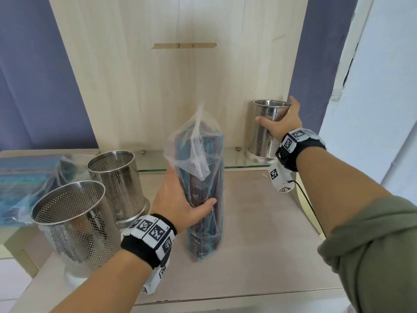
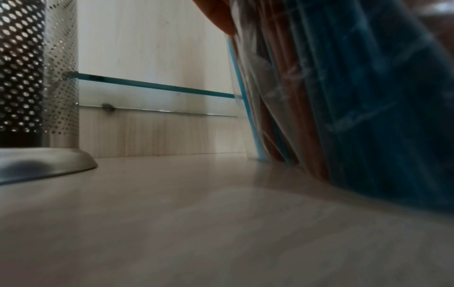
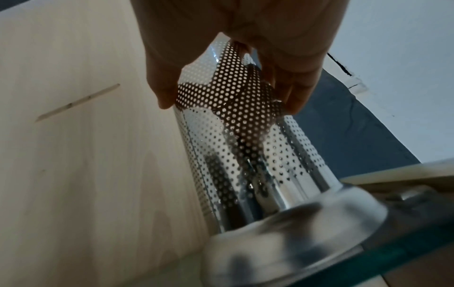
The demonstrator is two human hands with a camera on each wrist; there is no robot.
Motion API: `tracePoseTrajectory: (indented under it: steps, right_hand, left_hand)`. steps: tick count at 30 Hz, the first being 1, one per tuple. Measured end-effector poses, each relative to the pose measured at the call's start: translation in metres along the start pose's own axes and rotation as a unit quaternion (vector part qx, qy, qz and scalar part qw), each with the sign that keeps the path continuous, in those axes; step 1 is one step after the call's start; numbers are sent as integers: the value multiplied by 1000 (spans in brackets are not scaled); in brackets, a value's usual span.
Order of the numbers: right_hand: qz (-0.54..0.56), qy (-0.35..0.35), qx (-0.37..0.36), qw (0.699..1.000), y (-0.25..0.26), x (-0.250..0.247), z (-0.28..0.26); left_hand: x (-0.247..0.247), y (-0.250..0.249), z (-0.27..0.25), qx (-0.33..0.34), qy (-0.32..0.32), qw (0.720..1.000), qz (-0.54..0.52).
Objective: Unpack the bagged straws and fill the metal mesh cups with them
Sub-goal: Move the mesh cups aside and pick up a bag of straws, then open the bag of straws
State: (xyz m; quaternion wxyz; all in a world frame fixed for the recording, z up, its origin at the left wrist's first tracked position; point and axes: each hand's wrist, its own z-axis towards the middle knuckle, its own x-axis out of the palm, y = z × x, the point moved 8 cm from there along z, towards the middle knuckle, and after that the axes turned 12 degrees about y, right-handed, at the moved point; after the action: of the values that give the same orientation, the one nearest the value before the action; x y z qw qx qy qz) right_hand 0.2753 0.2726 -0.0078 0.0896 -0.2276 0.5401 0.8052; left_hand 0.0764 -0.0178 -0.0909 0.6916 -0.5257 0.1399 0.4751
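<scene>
A clear bag of blue and brown straws (image 1: 203, 199) stands upright on the wooden table (image 1: 259, 233). My left hand (image 1: 187, 195) grips it at mid-height, thumb across the front and fingers behind. The left wrist view shows the bag of straws (image 2: 343, 97) close up, with its foot on the table. My right hand (image 1: 279, 118) reaches to the back right and grips a metal mesh cup (image 1: 262, 141) near its rim. In the right wrist view the right hand (image 3: 230, 91) has its thumb and fingers on opposite sides of the mesh cup (image 3: 245, 155).
Two more empty mesh cups (image 1: 74, 213) (image 1: 119, 177) stand at the table's left. Behind them another bag of straws (image 1: 27, 177) lies flat. A low glass shelf (image 1: 155, 163) runs along the wooden back panel (image 1: 180, 86) and bears the gripped cup.
</scene>
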Motion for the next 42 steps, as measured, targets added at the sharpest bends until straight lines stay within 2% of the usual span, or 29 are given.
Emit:
tracePoseTrajectory:
  steps: [5, 8, 10, 17, 22, 32, 37, 39, 41, 42]
  right_hand:
    - [-2, -27, -39, 999, 17, -7, -21]
    - [-10, -48, -105, 993, 36, -19, -55]
    - [5, -36, -127, 991, 41, -23, -85]
    - [24, 42, -73, 996, -5, -12, -161]
    - [27, 56, -69, 996, -24, 3, -179]
    - [14, 119, -52, 991, -26, 18, -193]
    - [-55, 175, -21, 983, -18, 14, -195]
    - [-200, 168, -15, 965, -3, 10, -198]
    - [-340, 114, -75, 931, 33, 6, -206]
    - [-345, 96, -131, 924, 58, 6, -212]
  left_hand:
    - [-1, 0, 1, 5, -7, 1000, 5]
    - [0, 2, 1, 3, -7, 1000, 10]
    - [-1, 1, 0, 0, -11, 1000, 16]
    - [-3, -2, 1, 12, -18, 1000, 3]
    - [-3, -2, -1, 5, -18, 1000, 7]
    - [-3, -2, -2, -17, -9, 1000, 24]
    - [-4, -8, -5, -21, 12, 999, 39]
    - [-4, -10, -5, -18, 24, 998, 47]
    - [-5, -11, -7, -26, 32, 997, 58]
    - [-6, -11, -9, -29, 32, 997, 65]
